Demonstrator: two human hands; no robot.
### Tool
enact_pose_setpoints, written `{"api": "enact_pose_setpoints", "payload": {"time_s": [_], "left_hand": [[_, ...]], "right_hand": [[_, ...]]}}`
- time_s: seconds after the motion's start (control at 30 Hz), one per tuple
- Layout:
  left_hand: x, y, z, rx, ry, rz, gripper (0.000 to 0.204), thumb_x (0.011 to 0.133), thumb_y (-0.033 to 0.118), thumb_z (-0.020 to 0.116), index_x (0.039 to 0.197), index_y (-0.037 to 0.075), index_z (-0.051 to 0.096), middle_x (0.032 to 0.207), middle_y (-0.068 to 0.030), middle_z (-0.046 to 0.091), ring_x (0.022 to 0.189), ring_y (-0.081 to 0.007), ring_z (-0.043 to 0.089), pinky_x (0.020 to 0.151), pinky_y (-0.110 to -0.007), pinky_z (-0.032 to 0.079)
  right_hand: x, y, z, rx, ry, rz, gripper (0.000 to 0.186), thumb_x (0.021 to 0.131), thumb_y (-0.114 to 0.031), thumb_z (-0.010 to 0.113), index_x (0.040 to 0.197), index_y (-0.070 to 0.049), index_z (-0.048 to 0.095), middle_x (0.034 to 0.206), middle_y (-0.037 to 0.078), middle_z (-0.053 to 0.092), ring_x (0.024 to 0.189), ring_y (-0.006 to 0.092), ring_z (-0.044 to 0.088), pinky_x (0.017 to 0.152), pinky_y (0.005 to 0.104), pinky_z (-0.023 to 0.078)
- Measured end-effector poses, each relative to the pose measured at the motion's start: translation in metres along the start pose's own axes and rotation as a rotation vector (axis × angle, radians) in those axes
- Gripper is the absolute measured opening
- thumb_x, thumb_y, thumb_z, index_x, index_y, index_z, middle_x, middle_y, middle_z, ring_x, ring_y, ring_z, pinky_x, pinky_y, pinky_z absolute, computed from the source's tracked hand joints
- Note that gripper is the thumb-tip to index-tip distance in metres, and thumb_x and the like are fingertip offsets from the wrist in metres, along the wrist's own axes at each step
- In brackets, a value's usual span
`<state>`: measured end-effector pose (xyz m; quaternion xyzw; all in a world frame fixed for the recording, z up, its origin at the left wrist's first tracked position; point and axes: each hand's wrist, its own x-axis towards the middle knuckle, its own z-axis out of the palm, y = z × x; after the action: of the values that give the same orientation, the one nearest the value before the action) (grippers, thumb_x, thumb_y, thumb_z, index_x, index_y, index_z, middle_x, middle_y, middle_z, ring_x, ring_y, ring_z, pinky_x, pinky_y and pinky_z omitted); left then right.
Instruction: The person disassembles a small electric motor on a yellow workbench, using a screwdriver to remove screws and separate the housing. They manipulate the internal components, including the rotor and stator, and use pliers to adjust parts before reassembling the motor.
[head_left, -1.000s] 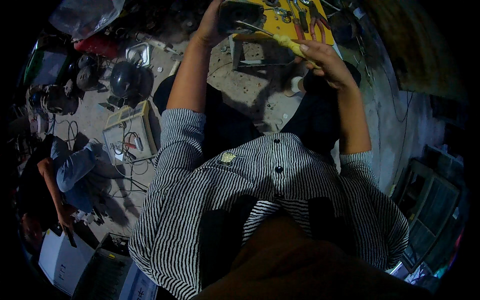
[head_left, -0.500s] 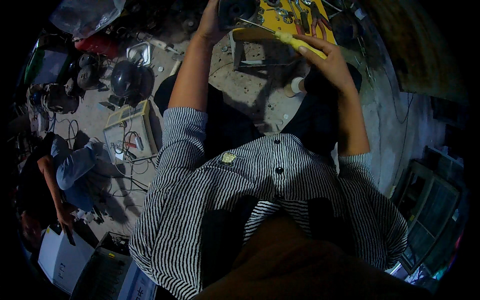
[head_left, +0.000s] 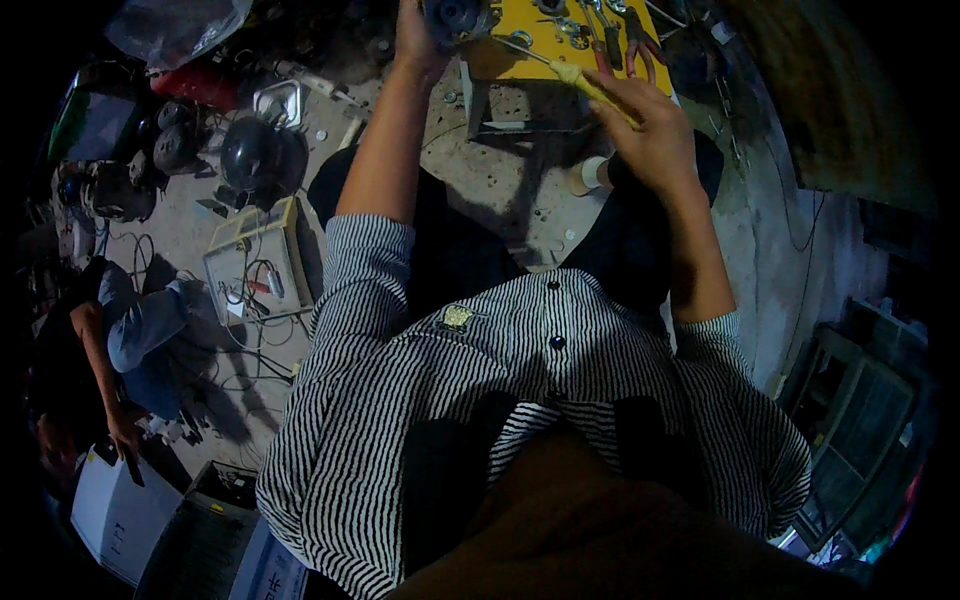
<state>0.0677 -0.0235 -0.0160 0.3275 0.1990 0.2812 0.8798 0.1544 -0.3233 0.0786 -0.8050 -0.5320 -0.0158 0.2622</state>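
Observation:
My left hand (head_left: 420,45) grips a dark round part (head_left: 455,15) with a ringed face, partly cut off by the upper edge. Closed around the yellow handle of a screwdriver (head_left: 570,75), my right hand (head_left: 655,130) is to the right of it. The metal shaft points up and left, its tip close to the round part; whether they touch I cannot tell. Beneath and behind the tool is a small yellow-topped table (head_left: 515,65). Pliers (head_left: 640,45) with red handles lie on its right side, along with several small metal parts.
At the left, another person's hand (head_left: 125,435) rests by a white casing (head_left: 110,515). A yellow-framed box (head_left: 255,260) with cables stands on the floor, near a dark round vessel (head_left: 250,155) and a metal tray (head_left: 278,103). A framed glass panel (head_left: 860,420) leans at the right.
The round part has turned in my left hand, so its ringed face shows more. My right hand has rotated around the screwdriver's handle, and the tip has shifted slightly right.

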Motion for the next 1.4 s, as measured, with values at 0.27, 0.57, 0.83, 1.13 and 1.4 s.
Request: {"api": "enact_pose_setpoints", "payload": {"time_s": [0.27, 0.57, 0.83, 1.13, 1.4], "left_hand": [[-0.023, 0.005, 0.022, 0.241, -0.196, 0.032, 0.088, 0.098, 0.077, 0.030, 0.129, 0.002, 0.065, 0.122, -0.0137, 0.070, 0.114, -0.0279, 0.066, 0.102, -0.043, 0.051], [-0.014, 0.007, 0.012, 0.437, -0.374, 0.221, 0.085, 0.100, 0.073, 0.028, 0.131, 0.003, 0.064, 0.126, -0.0126, 0.068, 0.121, -0.0263, 0.063, 0.107, -0.043, 0.045], [-0.028, -0.009, 0.028, 0.568, -0.460, 0.279, 0.076, 0.104, 0.068, 0.030, 0.136, 0.007, 0.062, 0.128, -0.0108, 0.068, 0.128, -0.0260, 0.057, 0.118, -0.044, 0.029], [-0.066, -0.001, 0.053, 1.084, -0.333, 0.165, 0.085, 0.098, 0.076, 0.034, 0.131, 0.004, 0.066, 0.123, -0.0155, 0.070, 0.114, -0.0285, 0.067, 0.100, -0.044, 0.052], [-0.026, -0.007, 0.026, 0.096, -0.281, -0.048, 0.094, 0.097, 0.077, 0.030, 0.128, -0.006, 0.063, 0.121, -0.0221, 0.069, 0.110, -0.0373, 0.069, 0.099, -0.051, 0.056]], "right_hand": [[0.006, -0.019, 0.011, 0.348, -0.068, 0.141, 0.039, 0.089, -0.028, 0.076, 0.126, -0.014, 0.072, 0.115, 0.013, 0.074, 0.105, 0.0252, 0.072, 0.094, 0.0328, 0.053], [0.001, -0.015, 0.005, 0.311, -0.050, 0.239, 0.040, 0.089, -0.030, 0.076, 0.126, -0.013, 0.072, 0.113, 0.015, 0.075, 0.105, 0.0253, 0.070, 0.099, 0.0344, 0.050], [-0.011, 0.002, 0.007, 0.290, 0.002, 0.258, 0.040, 0.089, -0.029, 0.075, 0.126, -0.013, 0.072, 0.121, 0.013, 0.072, 0.110, 0.0258, 0.068, 0.101, 0.0351, 0.049], [-0.038, 0.026, -0.032, 0.361, -0.205, 0.275, 0.040, 0.093, -0.027, 0.072, 0.131, -0.014, 0.069, 0.121, 0.010, 0.073, 0.108, 0.0192, 0.069, 0.096, 0.0320, 0.051], [-0.034, 0.011, -0.033, 0.442, -0.123, 0.307, 0.039, 0.093, -0.026, 0.074, 0.130, -0.014, 0.071, 0.117, 0.008, 0.075, 0.102, 0.0156, 0.068, 0.093, 0.0303, 0.051]]}}
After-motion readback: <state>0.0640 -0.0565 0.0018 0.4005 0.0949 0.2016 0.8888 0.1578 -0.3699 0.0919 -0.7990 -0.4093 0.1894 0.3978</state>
